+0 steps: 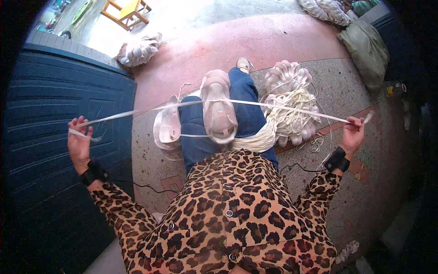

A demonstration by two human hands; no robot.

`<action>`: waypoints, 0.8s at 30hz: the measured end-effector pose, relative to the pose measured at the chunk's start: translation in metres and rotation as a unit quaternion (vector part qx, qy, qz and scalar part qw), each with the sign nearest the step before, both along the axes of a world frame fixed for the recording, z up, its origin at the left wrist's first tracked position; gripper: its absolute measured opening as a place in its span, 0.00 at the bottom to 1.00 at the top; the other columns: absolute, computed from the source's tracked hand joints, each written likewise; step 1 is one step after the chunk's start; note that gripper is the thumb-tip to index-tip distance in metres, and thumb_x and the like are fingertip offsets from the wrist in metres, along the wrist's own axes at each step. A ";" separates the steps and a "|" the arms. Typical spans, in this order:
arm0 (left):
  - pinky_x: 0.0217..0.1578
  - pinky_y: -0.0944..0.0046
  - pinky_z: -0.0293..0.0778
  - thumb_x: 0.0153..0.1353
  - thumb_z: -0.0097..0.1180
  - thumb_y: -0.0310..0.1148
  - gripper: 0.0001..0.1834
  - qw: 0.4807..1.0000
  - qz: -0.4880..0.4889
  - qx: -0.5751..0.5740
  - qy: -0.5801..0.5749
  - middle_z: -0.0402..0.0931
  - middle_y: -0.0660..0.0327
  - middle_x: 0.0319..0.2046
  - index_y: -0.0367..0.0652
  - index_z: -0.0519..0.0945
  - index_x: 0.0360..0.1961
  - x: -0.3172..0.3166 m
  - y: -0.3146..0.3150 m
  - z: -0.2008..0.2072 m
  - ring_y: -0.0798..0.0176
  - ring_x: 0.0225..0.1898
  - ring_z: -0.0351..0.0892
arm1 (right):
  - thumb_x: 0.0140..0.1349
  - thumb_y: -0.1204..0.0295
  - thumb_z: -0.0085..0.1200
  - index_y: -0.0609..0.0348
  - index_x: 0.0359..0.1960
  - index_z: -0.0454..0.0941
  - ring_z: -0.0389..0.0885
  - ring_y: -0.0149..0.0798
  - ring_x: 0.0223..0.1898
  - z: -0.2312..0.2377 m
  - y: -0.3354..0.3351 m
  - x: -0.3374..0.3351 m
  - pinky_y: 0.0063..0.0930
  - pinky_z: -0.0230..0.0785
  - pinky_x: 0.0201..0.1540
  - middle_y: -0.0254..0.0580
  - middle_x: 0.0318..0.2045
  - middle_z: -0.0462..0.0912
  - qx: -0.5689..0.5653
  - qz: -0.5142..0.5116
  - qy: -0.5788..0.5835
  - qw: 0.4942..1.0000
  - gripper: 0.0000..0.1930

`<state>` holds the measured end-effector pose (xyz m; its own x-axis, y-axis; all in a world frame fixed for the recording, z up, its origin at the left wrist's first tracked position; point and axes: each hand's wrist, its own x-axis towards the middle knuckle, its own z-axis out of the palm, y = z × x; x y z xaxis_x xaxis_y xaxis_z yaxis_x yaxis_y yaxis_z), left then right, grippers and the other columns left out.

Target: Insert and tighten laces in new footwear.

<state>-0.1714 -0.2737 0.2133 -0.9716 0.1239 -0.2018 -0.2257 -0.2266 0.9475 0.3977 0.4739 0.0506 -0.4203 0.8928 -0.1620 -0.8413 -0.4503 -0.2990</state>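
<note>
A pale pink shoe [213,119] lies on my lap, its toe pointing away from me. Through its upper part runs a white shoelace [296,109], drawn out to both sides. My left hand [80,145], far out to the left, has one end between its fingers, with a loose tail hanging past them. On the right, my right hand [353,136] pinches the other end, and a short tip sticks out beyond the fingers. A second pale shoe [167,124] rests on its side against my left leg. Across my right thigh drapes a hank of cream laces [255,140].
Beside my right leg sits a bundle of pink shoes [286,75] with tangled laces [292,106] on top. A blue panelled door [68,105] stands close at left. Farther off are another white bundle [138,50], a yellow wooden chair [127,13] and a grey-green sack [365,52].
</note>
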 end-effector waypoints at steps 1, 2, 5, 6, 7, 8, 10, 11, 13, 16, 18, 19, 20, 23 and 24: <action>0.57 0.48 0.73 0.75 0.48 0.39 0.16 1.000 0.009 0.010 -0.001 0.79 0.54 0.51 0.42 0.75 0.56 -0.010 -0.028 -0.003 0.55 0.56 0.77 | 0.76 0.66 0.40 0.61 0.35 0.71 0.67 0.35 0.28 -0.004 0.009 0.013 0.35 0.65 0.41 0.35 0.24 0.67 0.002 -0.005 0.002 1.000 0.13; 0.59 0.46 0.72 0.75 0.48 0.39 0.16 0.998 -0.022 0.059 -0.007 0.79 0.54 0.51 0.42 0.76 0.55 -0.023 -0.068 -0.011 0.55 0.56 0.77 | 0.76 0.67 0.40 0.61 0.36 0.71 0.67 0.35 0.28 -0.008 0.016 0.024 0.34 0.64 0.40 0.34 0.23 0.66 0.013 -0.010 -0.001 1.000 0.13; 0.62 0.44 0.70 0.75 0.46 0.38 0.14 0.987 -0.064 0.145 -0.035 0.80 0.57 0.46 0.43 0.77 0.54 -0.051 -0.166 -0.010 0.54 0.55 0.77 | 0.76 0.67 0.39 0.61 0.36 0.70 0.65 0.34 0.26 -0.028 0.036 0.051 0.33 0.62 0.37 0.34 0.22 0.64 0.023 -0.028 -0.026 0.999 0.12; 0.62 0.45 0.70 0.75 0.47 0.37 0.13 0.987 -0.048 0.148 -0.041 0.80 0.58 0.43 0.43 0.77 0.53 -0.058 -0.183 -0.006 0.55 0.53 0.77 | 0.76 0.67 0.38 0.62 0.37 0.70 0.64 0.34 0.26 -0.035 0.039 0.061 0.32 0.62 0.36 0.33 0.22 0.63 0.019 -0.035 -0.034 0.999 0.12; 0.61 0.46 0.71 0.75 0.47 0.36 0.13 0.990 -0.024 0.134 -0.036 0.79 0.58 0.40 0.42 0.77 0.53 -0.063 -0.196 -0.003 0.56 0.49 0.78 | 0.77 0.67 0.38 0.62 0.37 0.70 0.63 0.33 0.25 -0.043 0.042 0.071 0.31 0.61 0.35 0.33 0.22 0.63 0.016 -0.043 -0.043 0.998 0.13; 0.59 0.48 0.72 0.75 0.48 0.35 0.13 0.992 0.000 0.124 -0.030 0.77 0.60 0.36 0.42 0.76 0.53 -0.067 -0.201 -0.002 0.58 0.44 0.77 | 0.77 0.67 0.37 0.62 0.37 0.70 0.63 0.33 0.25 -0.025 0.053 0.086 0.31 0.60 0.35 0.33 0.21 0.62 0.022 -0.039 -0.051 0.998 0.13; 0.53 0.52 0.75 0.75 0.48 0.34 0.13 0.995 0.052 0.089 -0.002 0.72 0.63 0.29 0.40 0.75 0.54 -0.070 -0.214 0.014 0.62 0.33 0.73 | 0.79 0.65 0.34 0.63 0.38 0.70 0.60 0.32 0.23 -0.017 0.060 0.098 0.29 0.58 0.31 0.32 0.21 0.59 0.041 -0.048 -0.086 0.994 0.16; 0.45 0.57 0.72 0.75 0.49 0.34 0.12 0.995 0.044 0.087 0.002 0.67 0.65 0.26 0.40 0.74 0.54 -0.068 -0.222 0.019 0.65 0.30 0.68 | 0.79 0.64 0.32 0.63 0.39 0.70 0.58 0.31 0.22 -0.016 0.064 0.100 0.29 0.57 0.29 0.32 0.21 0.58 0.047 -0.048 -0.103 0.992 0.17; 0.28 0.68 0.67 0.74 0.50 0.33 0.12 0.996 0.024 0.085 0.009 0.58 0.69 0.21 0.40 0.73 0.54 -0.068 -0.227 0.031 0.71 0.22 0.59 | 0.79 0.64 0.34 0.63 0.43 0.70 0.58 0.29 0.22 -0.015 0.076 0.104 0.27 0.56 0.27 0.31 0.21 0.59 0.096 -0.024 -0.152 0.983 0.16; 0.24 0.71 0.64 0.73 0.52 0.33 0.11 0.999 0.009 -0.050 0.003 0.61 0.69 0.22 0.41 0.74 0.52 -0.071 -0.180 -0.013 0.73 0.22 0.60 | 0.76 0.67 0.40 0.64 0.55 0.71 0.59 0.26 0.22 0.002 0.082 0.089 0.23 0.56 0.24 0.29 0.23 0.62 0.200 -0.016 -0.334 0.921 0.15; 0.25 0.71 0.65 0.72 0.53 0.34 0.11 0.987 -0.017 -0.162 0.001 0.65 0.69 0.23 0.41 0.76 0.50 -0.051 -0.105 -0.046 0.73 0.22 0.63 | 0.70 0.71 0.46 0.64 0.61 0.69 0.62 0.25 0.23 0.017 0.037 0.007 0.22 0.59 0.25 0.28 0.26 0.66 0.237 -0.025 -0.485 0.842 0.19; 0.25 0.71 0.66 0.71 0.53 0.34 0.11 0.975 -0.049 -0.218 -0.007 0.67 0.69 0.23 0.41 0.77 0.50 -0.041 -0.054 -0.063 0.73 0.22 0.65 | 0.66 0.72 0.49 0.63 0.61 0.69 0.65 0.26 0.24 0.014 0.011 -0.034 0.23 0.62 0.25 0.29 0.28 0.69 0.254 -0.009 -0.511 0.821 0.22; 0.25 0.71 0.67 0.70 0.54 0.35 0.12 0.959 -0.086 -0.271 -0.012 0.68 0.69 0.24 0.41 0.78 0.49 -0.023 -0.011 -0.083 0.74 0.23 0.66 | 0.62 0.74 0.52 0.63 0.61 0.69 0.68 0.28 0.26 0.010 -0.013 -0.081 0.24 0.64 0.26 0.30 0.30 0.72 0.275 0.012 -0.533 0.800 0.24; 0.25 0.71 0.69 0.69 0.55 0.36 0.12 0.888 -0.255 -0.383 0.001 0.74 0.68 0.26 0.41 0.81 0.48 0.023 0.119 -0.144 0.74 0.24 0.70 | 0.62 0.75 0.52 0.65 0.50 0.77 0.77 0.33 0.31 -0.049 -0.090 -0.173 0.28 0.73 0.36 0.38 0.33 0.79 0.455 0.238 -0.581 0.631 0.15; 0.25 0.72 0.69 0.68 0.56 0.37 0.13 0.877 -0.297 -0.377 -0.008 0.75 0.68 0.26 0.41 0.82 0.47 0.046 0.155 -0.158 0.74 0.24 0.72 | 0.66 0.73 0.52 0.63 0.48 0.79 0.80 0.32 0.32 -0.043 -0.136 -0.198 0.27 0.75 0.38 0.38 0.33 0.82 0.477 0.317 -0.497 0.652 0.12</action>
<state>-0.1253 -0.1186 0.0557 -0.7773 0.4328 -0.4566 -0.1058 0.6255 0.7730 0.2000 0.3383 0.0077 -0.8648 0.4839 -0.1339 0.2462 0.1762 -0.9531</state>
